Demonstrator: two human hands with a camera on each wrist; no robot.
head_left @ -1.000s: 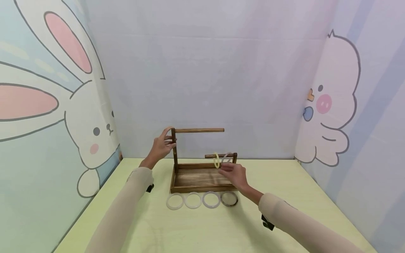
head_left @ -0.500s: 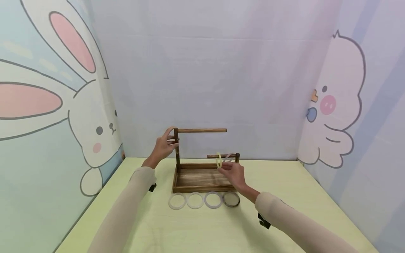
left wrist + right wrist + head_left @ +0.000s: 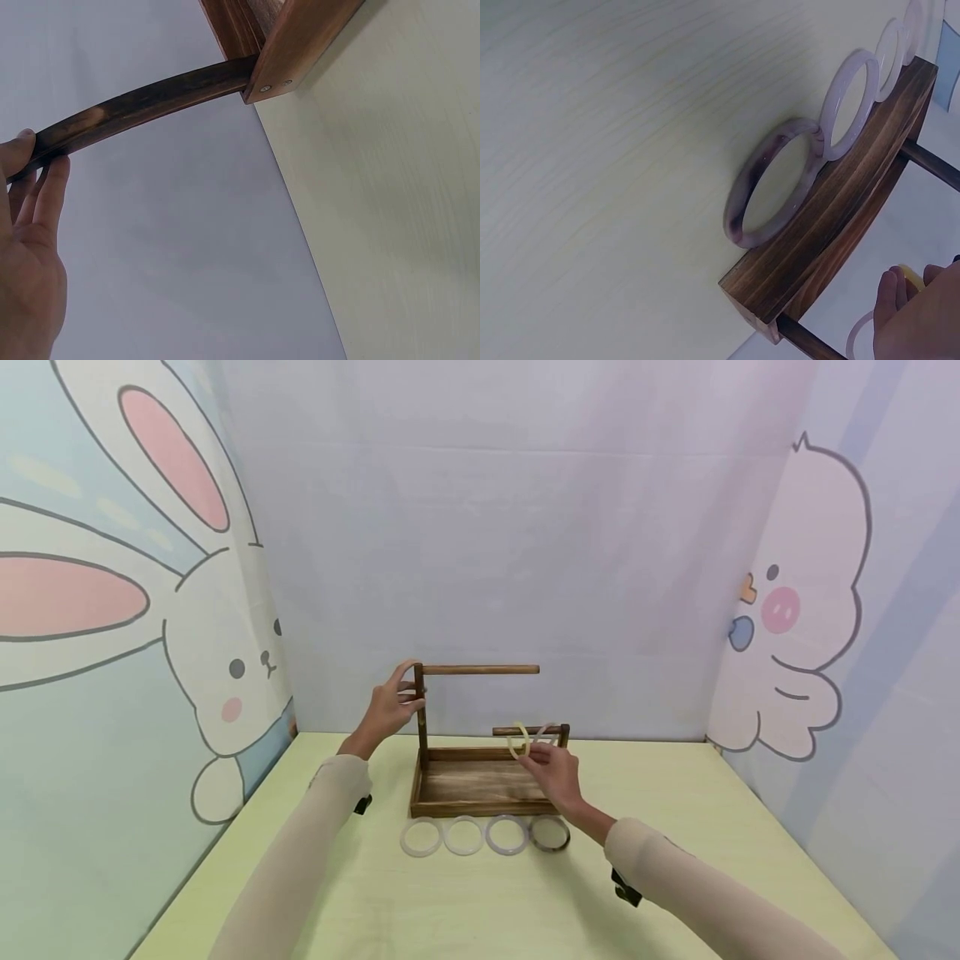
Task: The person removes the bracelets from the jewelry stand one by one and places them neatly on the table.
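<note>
A dark wooden rack point(image 3: 487, 810) with a shallow tray stands on the table. My left hand point(image 3: 386, 708) grips its tall post point(image 3: 142, 101) near the top, thumb on one side and fingers on the other. At the low bar point(image 3: 501, 732), my right hand point(image 3: 557, 772) pinches a yellow bangle point(image 3: 527, 739), which appears to be around the bar near its free end. Behind the fingers, a pale lilac bangle point(image 3: 542, 734) hangs on the same bar, partly hidden. In the right wrist view, only a bit of the yellow bangle point(image 3: 913, 277) shows beside the fingers.
Along the rack's front edge lie several bangles in a row: a whitish one point(image 3: 406, 843), another pale one point(image 3: 447, 843), a lilac one point(image 3: 491, 842) and a dark-mottled one point(image 3: 739, 202). An upper bar point(image 3: 483, 669) juts right from the tall post. A curtain point(image 3: 480, 543) hangs behind.
The yellow bangle has turned in my right fingers, from nearly edge-on to more face-on. My left hand stays on the post. The whole view has shifted slightly.
</note>
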